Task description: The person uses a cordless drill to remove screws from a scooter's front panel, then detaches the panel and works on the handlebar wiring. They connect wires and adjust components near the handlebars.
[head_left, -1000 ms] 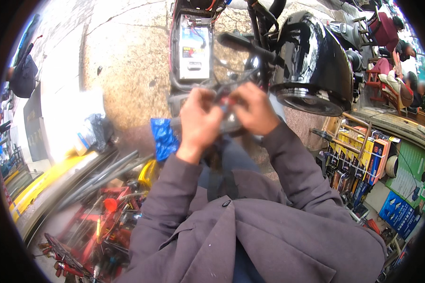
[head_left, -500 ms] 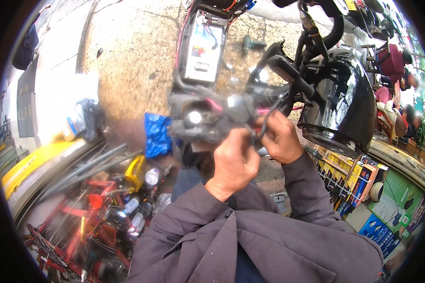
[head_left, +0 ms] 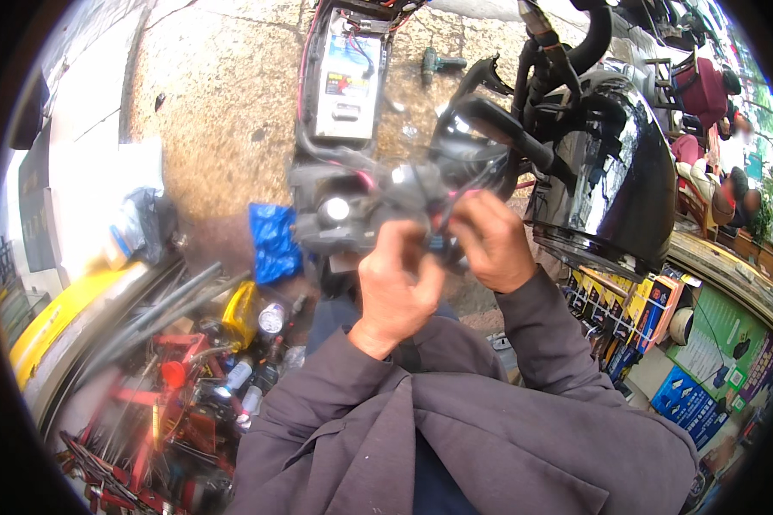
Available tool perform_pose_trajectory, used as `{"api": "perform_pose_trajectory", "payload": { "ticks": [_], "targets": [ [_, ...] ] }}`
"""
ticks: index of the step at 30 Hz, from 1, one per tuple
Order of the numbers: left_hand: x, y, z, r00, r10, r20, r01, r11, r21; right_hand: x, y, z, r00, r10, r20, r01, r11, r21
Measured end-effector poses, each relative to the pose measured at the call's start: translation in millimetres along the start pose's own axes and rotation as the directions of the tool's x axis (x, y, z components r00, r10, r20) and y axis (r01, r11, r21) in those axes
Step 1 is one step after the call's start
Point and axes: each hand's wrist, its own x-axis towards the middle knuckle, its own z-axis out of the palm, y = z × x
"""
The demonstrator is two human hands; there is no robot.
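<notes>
My left hand [head_left: 397, 279], fingers curled, is at the lower edge of a blurred dark grey plastic assembly [head_left: 318, 232] with a silvery round part; what its fingertips hold is hidden. Just right of it my right hand [head_left: 494, 240] is closed on blurred red and black wiring [head_left: 445, 206]. Beyond them lies a long black tray holding a white-labelled battery [head_left: 345, 103] with wires at its far end. At the right are black handlebars [head_left: 505, 129] and a large glossy black body panel [head_left: 618, 172].
A green-black drill [head_left: 429, 67] lies on the pavement [head_left: 206, 94]. A blue bag [head_left: 275, 240], yellow jug [head_left: 240, 313] and red tool clutter [head_left: 167, 378] are at lower left. Boxed goods [head_left: 648, 313] stand at right; seated people [head_left: 700, 90] appear beyond the panel.
My hands moved rightward and lower from a second ago, uncovering more of the grey assembly. Since half a second ago both shifted slightly left and up, staying at the wiring.
</notes>
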Motion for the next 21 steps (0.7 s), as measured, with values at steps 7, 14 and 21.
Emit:
{"api": "perform_pose_trajectory", "payload": {
  "ticks": [7,14,21],
  "targets": [
    [10.6,1.9,-9.8,0.979,-0.197,0.061,0.205,0.959,-0.194,-16.6,-2.0,0.6,0.998,-0.010,-0.057,0.011,1.000,0.019],
    [7.5,-0.6,-9.4,0.975,-0.211,0.065,0.220,0.954,-0.202,-24.6,1.3,7.2,0.993,0.057,-0.106,-0.056,0.998,0.015],
    [0.0,-7.7,-12.3,0.985,-0.166,0.044,0.171,0.974,-0.152,-45.7,10.4,13.7,0.878,0.361,-0.314,-0.277,0.919,0.282]
  ]
}}
